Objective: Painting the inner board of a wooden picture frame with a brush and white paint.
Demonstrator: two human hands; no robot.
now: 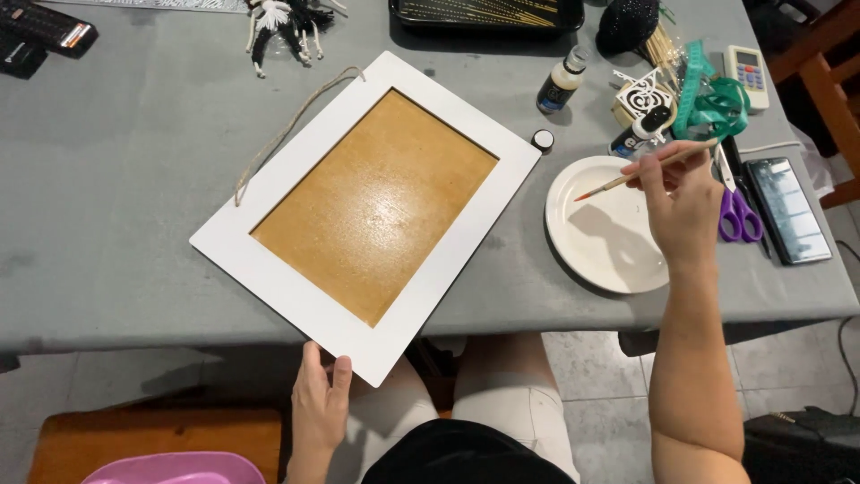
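Note:
A white picture frame (269, 273) with a brown board in its middle lies tilted on the grey table (107, 179). My left hand (320, 403) grips the frame's near corner, which hangs past the table edge. My right hand (681, 199) holds a thin wooden paintbrush (640, 172) over a white plate (596, 233); the brush's reddish tip points left above the plate. A jute hanging cord (282, 130) runs off the frame's far left edge.
A small paint bottle (562, 81) and its loose cap (542, 140) stand behind the plate. Purple-handled scissors (737, 211), a dark phone (788, 211), green ribbon (712, 103), a calculator (747, 73) and a black tray (488, 13) crowd the far right. A wooden bench (152, 444) is below.

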